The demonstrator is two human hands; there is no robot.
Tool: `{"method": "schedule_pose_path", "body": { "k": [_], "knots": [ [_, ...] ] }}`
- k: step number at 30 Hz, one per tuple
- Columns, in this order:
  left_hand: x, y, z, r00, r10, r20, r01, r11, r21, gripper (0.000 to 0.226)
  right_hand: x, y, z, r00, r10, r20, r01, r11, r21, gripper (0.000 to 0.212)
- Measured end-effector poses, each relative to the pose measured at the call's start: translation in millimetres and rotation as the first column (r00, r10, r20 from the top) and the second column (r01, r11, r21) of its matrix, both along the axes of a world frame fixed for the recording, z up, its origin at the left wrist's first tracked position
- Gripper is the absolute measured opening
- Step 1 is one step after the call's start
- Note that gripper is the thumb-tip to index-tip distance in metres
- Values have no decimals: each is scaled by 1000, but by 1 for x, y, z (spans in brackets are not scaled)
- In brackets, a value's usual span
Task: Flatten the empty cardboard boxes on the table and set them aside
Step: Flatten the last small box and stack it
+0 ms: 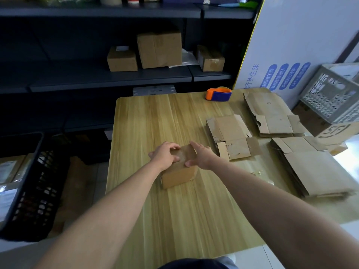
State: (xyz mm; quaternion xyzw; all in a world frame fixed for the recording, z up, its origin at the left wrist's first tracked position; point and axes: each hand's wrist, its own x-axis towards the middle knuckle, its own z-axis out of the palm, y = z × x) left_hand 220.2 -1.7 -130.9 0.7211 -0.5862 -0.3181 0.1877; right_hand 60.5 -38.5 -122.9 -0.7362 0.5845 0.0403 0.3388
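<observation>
A small closed cardboard box (179,172) stands in the middle of the wooden table (147,121). My left hand (164,155) grips its top left edge, fingers curled over the far side and thumb on the top. My right hand (201,155) holds the top right edge, fingers reaching over the far corner and thumb on the top face. To the right lie three stacks of flattened boxes: a middle stack (232,136), a far stack (272,115) and a larger near stack (312,169).
An orange and blue tape dispenser (218,93) sits at the table's far edge. A grey perforated crate (332,94) stands at the right, a black basket (29,187) at the left. Dark shelves behind hold three sealed boxes (159,48).
</observation>
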Motion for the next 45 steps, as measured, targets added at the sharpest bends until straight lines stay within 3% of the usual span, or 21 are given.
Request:
{"method": "schedule_pose_path", "body": {
  "k": [12, 17, 24, 29, 32, 38, 45],
  "knots": [
    [-3, -2, 1, 1000, 1, 10, -1, 999, -49, 15, 7, 1, 4, 999, -1, -34, 1, 1000, 1, 96],
    [-2, 3, 5, 956, -159, 247, 190, 976, -110, 15, 1, 4, 7, 999, 20, -37, -19, 1000, 23, 98],
    [-16, 3, 11, 905, -204, 373, 271, 953, -136, 23, -8, 15, 7, 995, -63, 78, 50, 986, 161, 112],
    [-23, 3, 11, 847, -246, 471, 333, 936, -111, 21, -9, 17, 7, 992, -87, 89, 72, 985, 156, 115],
    [-21, 3, 9, 870, -224, 440, 315, 938, -145, 16, -8, 20, 5, 991, -96, 89, 83, 987, 140, 115],
    [-8, 7, 7, 966, -162, 202, 189, 974, -121, 23, -10, 25, 1, 991, -99, 91, 89, 990, 109, 113],
    [-10, 8, 3, 986, -88, 140, 112, 977, -181, 10, -8, 26, 3, 997, -74, 32, 71, 993, 91, 113]
  ]
}}
